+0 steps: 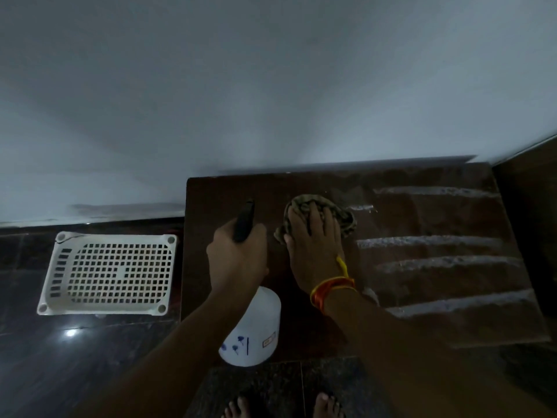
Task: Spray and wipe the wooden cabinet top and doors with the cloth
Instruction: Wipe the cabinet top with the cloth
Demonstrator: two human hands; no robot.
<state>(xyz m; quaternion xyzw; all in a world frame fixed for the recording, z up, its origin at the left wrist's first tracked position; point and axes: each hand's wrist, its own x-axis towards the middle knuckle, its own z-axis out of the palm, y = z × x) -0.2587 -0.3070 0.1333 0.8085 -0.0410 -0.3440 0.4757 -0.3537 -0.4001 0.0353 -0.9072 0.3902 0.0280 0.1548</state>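
The dark wooden cabinet top [422, 221] fills the middle right of the head view, with several pale streaks across its right half. My right hand [313, 245] presses a crumpled brownish cloth [346, 218] flat on the top with fingers spread. My left hand [238, 260] grips the black head of a white spray bottle [253, 330] held above the cabinet's left front part. The cabinet doors are hidden below the top.
A white perforated plastic tray [108, 274] stands on the dark glossy floor left of the cabinet. A pale wall [271, 86] runs behind. Another dark wooden surface [530, 191] adjoins on the right. My bare feet show at the bottom edge.
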